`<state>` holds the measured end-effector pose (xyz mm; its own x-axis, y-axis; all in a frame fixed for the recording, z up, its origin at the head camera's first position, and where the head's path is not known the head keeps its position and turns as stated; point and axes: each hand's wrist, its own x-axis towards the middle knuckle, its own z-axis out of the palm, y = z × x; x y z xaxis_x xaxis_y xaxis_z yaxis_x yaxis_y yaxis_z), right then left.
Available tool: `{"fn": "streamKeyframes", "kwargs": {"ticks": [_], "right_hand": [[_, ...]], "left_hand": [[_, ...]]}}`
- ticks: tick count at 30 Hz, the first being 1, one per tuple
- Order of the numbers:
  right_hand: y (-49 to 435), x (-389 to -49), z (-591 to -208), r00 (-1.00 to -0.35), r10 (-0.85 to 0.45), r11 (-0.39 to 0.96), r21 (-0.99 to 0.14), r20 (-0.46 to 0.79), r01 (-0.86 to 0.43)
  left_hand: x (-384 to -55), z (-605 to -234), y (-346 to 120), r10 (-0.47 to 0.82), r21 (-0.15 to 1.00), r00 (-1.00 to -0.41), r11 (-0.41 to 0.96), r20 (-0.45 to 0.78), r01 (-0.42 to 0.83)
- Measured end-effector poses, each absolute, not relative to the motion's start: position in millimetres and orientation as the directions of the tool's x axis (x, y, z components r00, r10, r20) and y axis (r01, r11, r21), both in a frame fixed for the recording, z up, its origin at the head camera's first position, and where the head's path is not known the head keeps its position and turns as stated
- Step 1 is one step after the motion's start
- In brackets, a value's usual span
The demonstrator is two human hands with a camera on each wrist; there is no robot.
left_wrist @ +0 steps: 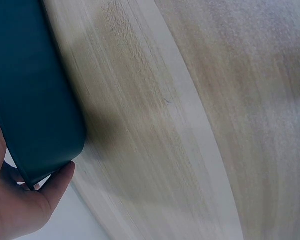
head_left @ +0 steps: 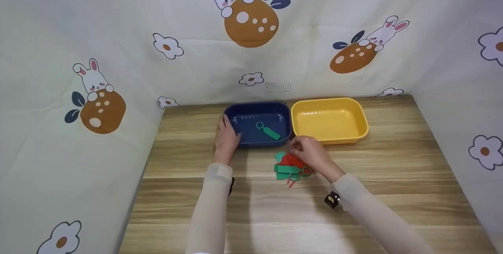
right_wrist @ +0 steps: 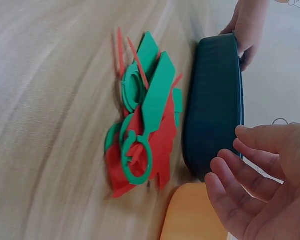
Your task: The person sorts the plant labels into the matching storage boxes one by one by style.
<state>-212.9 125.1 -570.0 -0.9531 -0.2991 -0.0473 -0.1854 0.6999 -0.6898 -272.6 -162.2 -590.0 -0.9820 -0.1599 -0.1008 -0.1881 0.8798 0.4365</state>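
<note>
My left hand (head_left: pixel 226 140) grips the front left corner of a dark blue plastic bin (head_left: pixel 255 144), fingers along its left side and thumb against its front wall, as the left wrist view shows. Inside the bin lies one green tag (head_left: pixel 271 132) with a ring at its end. My right hand (right_wrist: pixel 267 175) hovers by the bin's front right corner, fingers loosely bent, nothing between them. Just below it on the table is a heap of flat ring-ended tags, with a green tag (right_wrist: pixel 159 92) on top and red tags (right_wrist: pixel 162 142) underneath, partly hidden.
A yellow bin (head_left: pixel 330 140) stands against the right side of the blue one. Behind both, a printed cloth (head_left: pixel 314 61) hangs along the back of the wood-grain table (head_left: pixel 184 159). Small dark wrist devices show at both sleeves.
</note>
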Motion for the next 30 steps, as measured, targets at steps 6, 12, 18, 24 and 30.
{"fn": "streamKeyframes", "kwargs": {"ticks": [6, 12, 18, 24, 30], "right_hand": [[126, -209, -573, -0.953, -0.300, 0.727, -0.657, -0.043, -0.199], [128, -204, -576, -0.952, -0.303, 0.742, -0.639, -0.050, -0.202], [129, -198, -581, -0.952, -0.303, 0.753, -0.623, -0.042, -0.212], [128, -192, -586, -0.943, -0.331, 0.730, -0.643, -0.035, -0.232], [126, -184, -589, -0.932, -0.362, 0.742, -0.616, -0.035, -0.265]], "left_hand": [[-272, -589, -162, -0.159, 0.447, -0.982, 0.875, -0.099, -0.187], [-271, -587, -161, -0.161, 0.444, -0.980, 0.874, -0.118, -0.197], [-271, -586, -161, -0.161, 0.442, -0.981, 0.876, -0.106, -0.191], [-271, -586, -161, -0.162, 0.438, -0.981, 0.878, -0.111, -0.195], [-271, -588, -161, -0.159, 0.435, -0.982, 0.881, -0.099, -0.186]]}}
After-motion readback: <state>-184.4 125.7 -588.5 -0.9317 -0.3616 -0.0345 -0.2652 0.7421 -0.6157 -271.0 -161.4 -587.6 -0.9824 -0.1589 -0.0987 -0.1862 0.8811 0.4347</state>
